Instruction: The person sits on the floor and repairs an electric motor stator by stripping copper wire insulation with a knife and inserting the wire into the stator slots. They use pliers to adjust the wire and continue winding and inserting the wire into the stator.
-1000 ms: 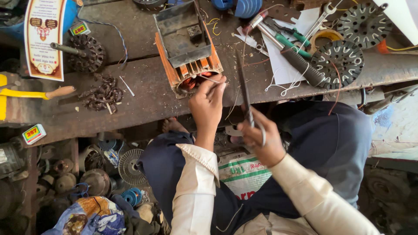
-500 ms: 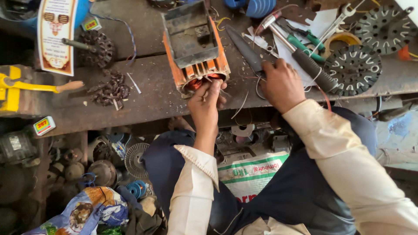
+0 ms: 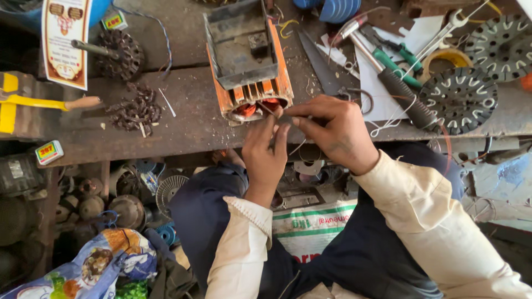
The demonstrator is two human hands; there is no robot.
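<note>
An orange motor housing (image 3: 244, 50) lies on the wooden bench (image 3: 166, 141), its open end with copper windings (image 3: 256, 108) facing me. My left hand (image 3: 266, 158) reaches up to that opening, fingertips pinched on a thin strip (image 3: 269, 109) that sticks out of the windings. My right hand (image 3: 332, 133) comes in from the right, and its fingertips pinch the same strip right beside the left fingers. Grey scissors (image 3: 324, 69) lie on the bench just right of the motor, free of both hands.
Right of the scissors lie a black-handled hammer (image 3: 399, 88), green-handled tools (image 3: 396, 55), a yellow tape roll (image 3: 446, 58) and two slotted metal discs (image 3: 457, 99). On the left are a rotor (image 3: 116, 52), a heap of metal bits (image 3: 133, 111) and a yellow tool (image 3: 33, 102). Motor parts crowd the floor.
My right hand held the scissors a second ago, laid them on the bench right of the motor, then moved left to the motor opening beside my left hand.
</note>
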